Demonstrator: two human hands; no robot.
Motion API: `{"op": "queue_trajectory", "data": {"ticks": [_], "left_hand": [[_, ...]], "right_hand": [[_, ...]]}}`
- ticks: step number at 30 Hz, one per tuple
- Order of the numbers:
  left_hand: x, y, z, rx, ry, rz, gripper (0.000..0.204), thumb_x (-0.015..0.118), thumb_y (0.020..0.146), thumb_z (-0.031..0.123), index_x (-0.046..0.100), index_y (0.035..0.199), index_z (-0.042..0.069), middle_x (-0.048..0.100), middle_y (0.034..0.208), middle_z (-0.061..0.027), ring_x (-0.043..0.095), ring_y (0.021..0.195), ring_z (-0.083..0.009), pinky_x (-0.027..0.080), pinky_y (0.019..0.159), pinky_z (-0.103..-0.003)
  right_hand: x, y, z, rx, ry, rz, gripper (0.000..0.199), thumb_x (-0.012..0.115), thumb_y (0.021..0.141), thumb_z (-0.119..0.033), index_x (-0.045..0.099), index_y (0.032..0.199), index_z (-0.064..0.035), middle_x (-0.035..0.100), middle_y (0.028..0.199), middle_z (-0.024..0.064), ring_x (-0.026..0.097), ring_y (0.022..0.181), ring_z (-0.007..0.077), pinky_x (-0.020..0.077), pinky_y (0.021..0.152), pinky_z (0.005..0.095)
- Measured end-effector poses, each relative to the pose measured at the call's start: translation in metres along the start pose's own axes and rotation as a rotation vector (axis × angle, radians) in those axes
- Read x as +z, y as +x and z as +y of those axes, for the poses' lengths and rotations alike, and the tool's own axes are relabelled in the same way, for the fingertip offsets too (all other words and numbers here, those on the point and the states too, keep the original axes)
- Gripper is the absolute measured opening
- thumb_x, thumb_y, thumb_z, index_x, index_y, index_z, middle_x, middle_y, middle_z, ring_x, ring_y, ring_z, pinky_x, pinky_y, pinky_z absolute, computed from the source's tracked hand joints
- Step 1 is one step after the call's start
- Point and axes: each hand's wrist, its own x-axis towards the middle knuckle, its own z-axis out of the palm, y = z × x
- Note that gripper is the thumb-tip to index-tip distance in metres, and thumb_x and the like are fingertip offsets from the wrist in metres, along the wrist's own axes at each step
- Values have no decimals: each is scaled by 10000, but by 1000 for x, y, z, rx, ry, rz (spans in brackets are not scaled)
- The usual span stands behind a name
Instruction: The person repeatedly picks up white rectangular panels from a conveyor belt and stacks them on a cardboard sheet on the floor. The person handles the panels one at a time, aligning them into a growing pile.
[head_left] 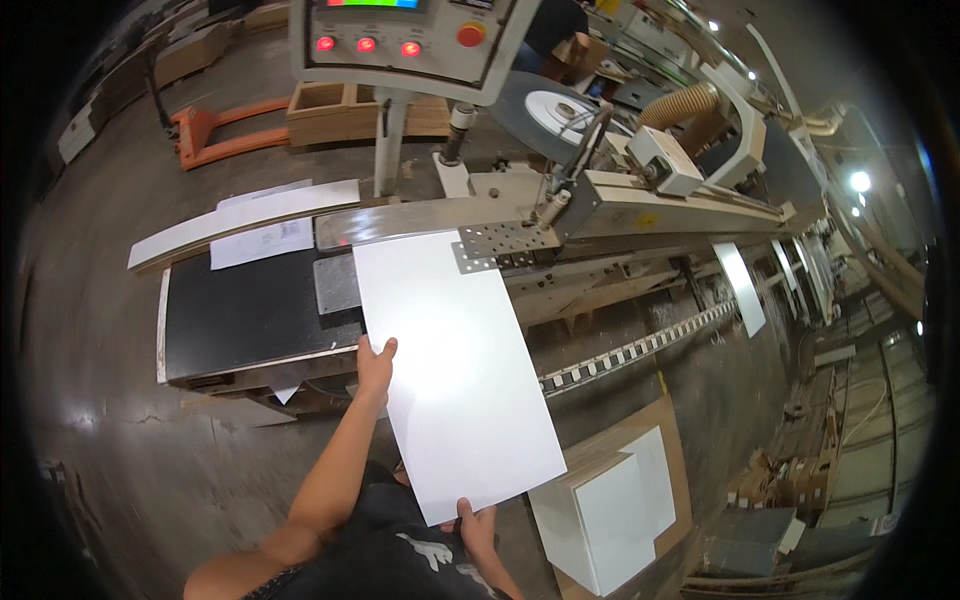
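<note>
A large white rectangular panel (455,370) lies between my hands, its far end on the infeed of an edge banding machine, against the metal guide (420,220) and beside a perforated metal plate (505,243). My left hand (376,368) grips the panel's left edge, thumb on top and fingers underneath. At the near edge, my right hand (477,522) holds the panel with the thumb on top; its other fingers are mostly hidden below. Left of the panel is a black-topped table (240,320) with a small grey metal plate (337,285) at its edge.
A control box (415,45) with lit red buttons stands ahead. White strips (245,225) and a paper sheet (262,245) lie on the table. A conveyor chain (640,347) runs right, carrying another panel (738,288). Stacked white panels (625,510) stand at lower right. An orange pallet jack (230,130) is behind.
</note>
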Motion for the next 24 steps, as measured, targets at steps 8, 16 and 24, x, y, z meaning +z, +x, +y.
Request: {"op": "queue_trajectory", "data": {"ticks": [8,16,24], "left_hand": [[60,20,14,-48,17,-31,627,676,882,-22,305,1385,22,529,1296,-203,541,1179,-287,425,1009,-385],[153,29,11,-48,18,-87,785,676,849,-65,179,1454,4,459,1363,-241,542,1176,-325,455,1005,-403],[236,40,-11,-52,-6,-175,718,571,891,-104,156,1468,-2,458,1366,-243,553,1167,-330,507,980,-433]], "right_hand": [[-31,19,-40,98,-83,174,447,567,971,-97,307,1293,74,609,999,218,645,594,227,526,431,305],[-101,69,-65,-8,-210,302,421,591,962,-168,423,1213,126,624,769,160,604,466,206,494,401,316],[-150,104,-76,-9,-6,421,588,640,954,-350,378,1248,86,619,907,176,630,578,210,530,470,326]]}}
